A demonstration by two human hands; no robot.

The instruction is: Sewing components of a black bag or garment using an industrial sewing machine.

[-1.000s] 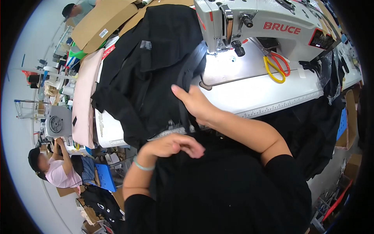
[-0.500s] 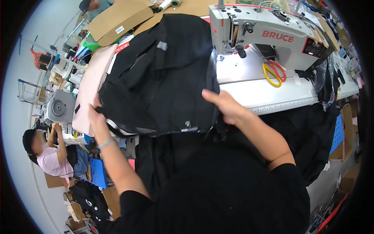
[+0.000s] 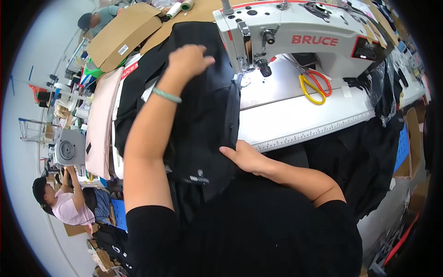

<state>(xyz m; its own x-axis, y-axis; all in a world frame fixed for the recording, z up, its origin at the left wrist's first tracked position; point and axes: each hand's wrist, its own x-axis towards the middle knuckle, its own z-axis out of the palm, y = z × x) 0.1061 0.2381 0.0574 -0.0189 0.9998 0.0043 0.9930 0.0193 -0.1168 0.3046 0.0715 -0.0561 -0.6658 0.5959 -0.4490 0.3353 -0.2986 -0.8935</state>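
Observation:
A black fabric bag (image 3: 198, 129) with a zipper along its right edge and a small pale print near its lower end lies on the sewing table, left of the needle area. My right hand (image 3: 247, 158) grips its lower right edge, thumb on top and the other fingers hidden underneath. Farther up, my left hand (image 3: 188, 61) is over the bag's upper part, thumb held apart from the fingers, with nothing visible in it. A green bangle (image 3: 167, 95) circles that wrist. The bag's zippered edge lies close beside the needle area of the white sewing machine (image 3: 295, 41).
Scissors (image 3: 314, 87) with yellow and red handles rest on the machine bed. A ruler strip (image 3: 318, 130) runs along the table's front edge. Left are pink padded panels (image 3: 102, 124) and a cardboard box (image 3: 122, 39). Two people (image 3: 69, 205) (image 3: 99, 23) are at the left.
My left hand has left the bag's lower left edge and moved up and right across it. The bag's near end and my right hand have shifted left and toward me.

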